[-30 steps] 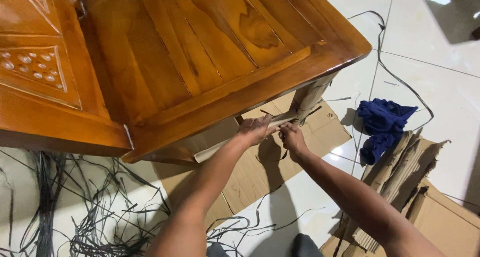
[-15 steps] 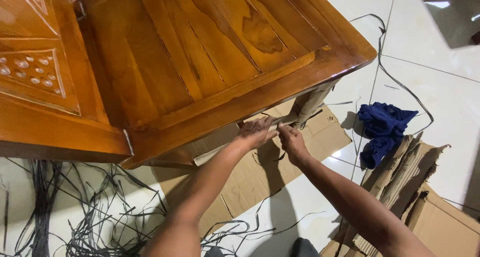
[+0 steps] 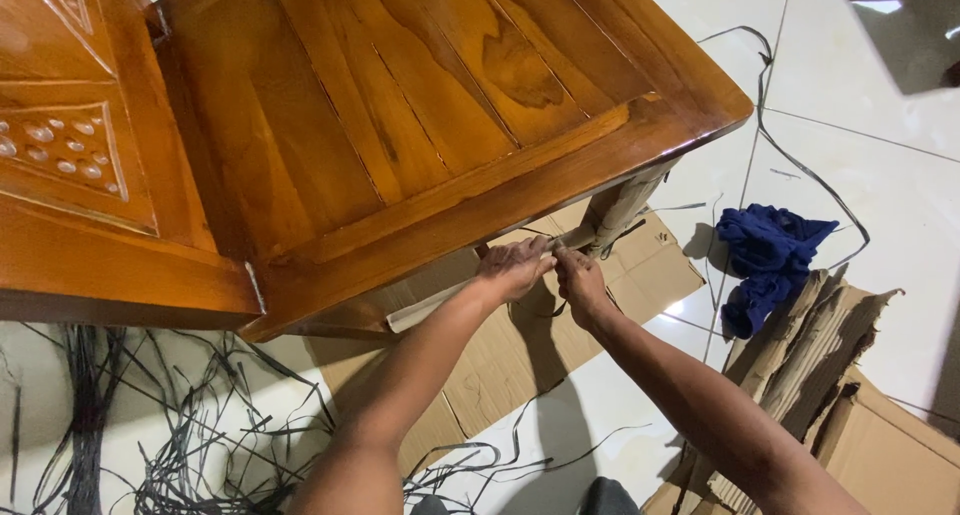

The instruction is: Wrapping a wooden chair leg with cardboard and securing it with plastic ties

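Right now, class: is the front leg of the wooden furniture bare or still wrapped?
Wrapped. Cardboard-coloured wrapping covers the leg below the tabletop; both the left hand and right hand grip a strip beside it.

Both hands up under the front edge of the wooden chair (image 3: 400, 145) – glossy reddish-brown, slatted seat, tipped toward the camera. Left hand (image 3: 512, 268) and right hand (image 3: 580, 280) pinch a cardboard wrap strip (image 3: 455, 297), pale tan, running along the rail beneath the seat. The wrapped chair leg (image 3: 625, 207) at the corner stands sheathed in the same cardboard, slightly tilted
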